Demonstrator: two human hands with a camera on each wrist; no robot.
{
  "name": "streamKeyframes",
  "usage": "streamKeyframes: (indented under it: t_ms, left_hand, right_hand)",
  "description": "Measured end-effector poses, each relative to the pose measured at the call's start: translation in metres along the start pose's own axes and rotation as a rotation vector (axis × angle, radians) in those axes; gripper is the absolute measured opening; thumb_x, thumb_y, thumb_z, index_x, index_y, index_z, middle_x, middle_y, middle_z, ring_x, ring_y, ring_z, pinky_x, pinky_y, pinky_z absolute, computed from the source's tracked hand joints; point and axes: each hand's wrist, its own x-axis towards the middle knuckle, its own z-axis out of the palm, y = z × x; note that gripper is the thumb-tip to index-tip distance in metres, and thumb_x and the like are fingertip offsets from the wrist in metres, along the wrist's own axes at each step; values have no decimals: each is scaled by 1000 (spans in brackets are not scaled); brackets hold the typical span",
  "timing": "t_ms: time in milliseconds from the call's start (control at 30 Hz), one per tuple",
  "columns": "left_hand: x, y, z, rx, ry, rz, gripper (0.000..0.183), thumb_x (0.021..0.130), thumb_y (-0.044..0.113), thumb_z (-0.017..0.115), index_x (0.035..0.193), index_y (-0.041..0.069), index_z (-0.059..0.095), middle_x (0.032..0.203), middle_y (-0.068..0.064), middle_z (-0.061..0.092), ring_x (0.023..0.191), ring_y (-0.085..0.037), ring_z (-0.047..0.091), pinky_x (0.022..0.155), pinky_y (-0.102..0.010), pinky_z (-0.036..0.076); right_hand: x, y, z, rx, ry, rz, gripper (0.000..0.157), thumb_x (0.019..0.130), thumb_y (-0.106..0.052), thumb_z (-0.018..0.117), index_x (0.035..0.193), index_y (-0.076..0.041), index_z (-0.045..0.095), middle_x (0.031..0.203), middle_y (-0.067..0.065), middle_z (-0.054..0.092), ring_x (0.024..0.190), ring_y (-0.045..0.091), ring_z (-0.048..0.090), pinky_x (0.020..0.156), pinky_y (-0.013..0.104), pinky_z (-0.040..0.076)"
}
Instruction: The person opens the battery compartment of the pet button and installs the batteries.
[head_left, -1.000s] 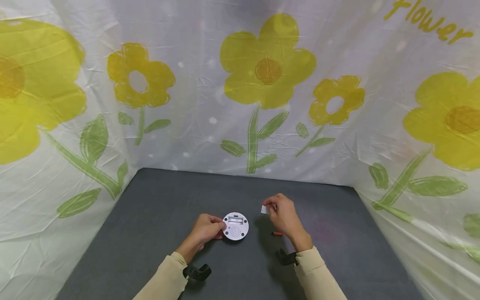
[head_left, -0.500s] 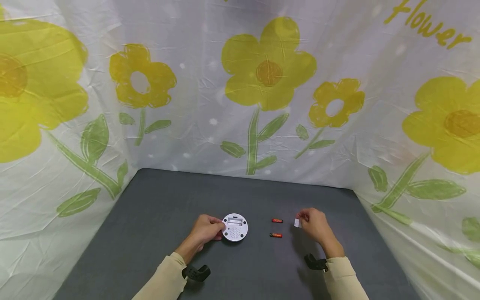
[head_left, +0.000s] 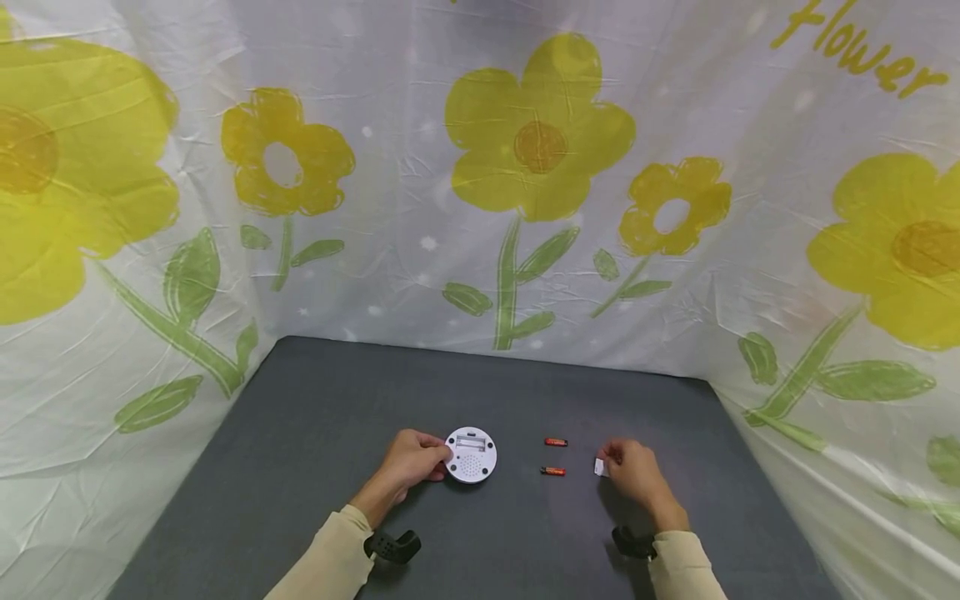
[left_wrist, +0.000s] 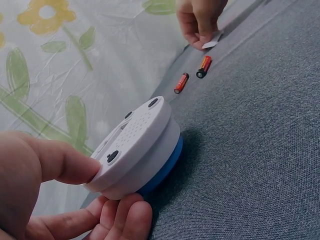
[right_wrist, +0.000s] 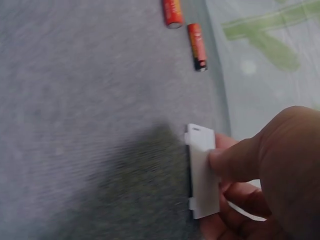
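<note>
A round white device (head_left: 471,455) lies with its speaker holes and uncovered battery slot facing up; the left wrist view shows a blue part (left_wrist: 167,167) beneath it. My left hand (head_left: 412,458) grips its left edge, thumb on top and fingers below. Right of the batteries, my right hand (head_left: 636,473) pinches a small white battery cover (right_wrist: 202,172) between thumb and fingers, low over the table. Two red batteries lie between the hands: the farther battery (head_left: 556,442) and the nearer battery (head_left: 552,472), roughly parallel.
The dark grey tabletop (head_left: 360,383) is bounded at the back and sides by a white curtain (head_left: 390,250) printed with yellow flowers. Each wrist wears a black band, seen at the left wrist band (head_left: 393,546) and right wrist band (head_left: 633,542).
My right hand has moved right, away from the device, and then down toward the table with the battery cover, uncovering both batteries to view. The left hand and device have stayed in place.
</note>
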Motion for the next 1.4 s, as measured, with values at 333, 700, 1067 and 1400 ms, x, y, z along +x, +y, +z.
streamKeyframes:
  t_ms: [333, 700, 1067, 1400]
  left_hand:
    - [-1, 0, 0, 1, 3, -10, 26, 95, 8, 76, 116, -8, 76, 100, -14, 77, 78, -17, 72, 70, -29, 66]
    - [-1, -1, 0, -4, 0, 0, 27, 95, 8, 76, 116, -8, 76, 99, -14, 77, 78, -17, 71, 70, -29, 66]
    - [-1, -1, 1, -15, -1, 3, 25, 94, 7, 76, 113, -8, 76, 97, -13, 77, 76, -17, 71, 69, -30, 66]
    - [-1, 0, 1, -14, 2, 2, 24, 94, 8, 76, 112, -8, 76, 98, -14, 77, 77, -18, 71, 70, -30, 66]
  right_hand:
    - [-2, 7, 11, -66, 98, -61, 14, 88, 4, 69, 86, -9, 76, 80, 4, 69, 75, 19, 61, 69, 41, 52]
    - [5, -23, 10, -87, 166, -137, 8, 92, 2, 76, 99, -2, 79, 92, 11, 73, 86, 26, 67, 80, 50, 58]
    - [19, -37, 26, -101, 110, -230, 17, 90, 1, 84, 107, -2, 81, 103, 13, 78, 95, 30, 75, 84, 50, 63]
    - [22, -46, 38, -72, 83, -234, 13, 89, 2, 84, 99, -7, 83, 94, 7, 77, 84, 21, 70, 74, 42, 60]
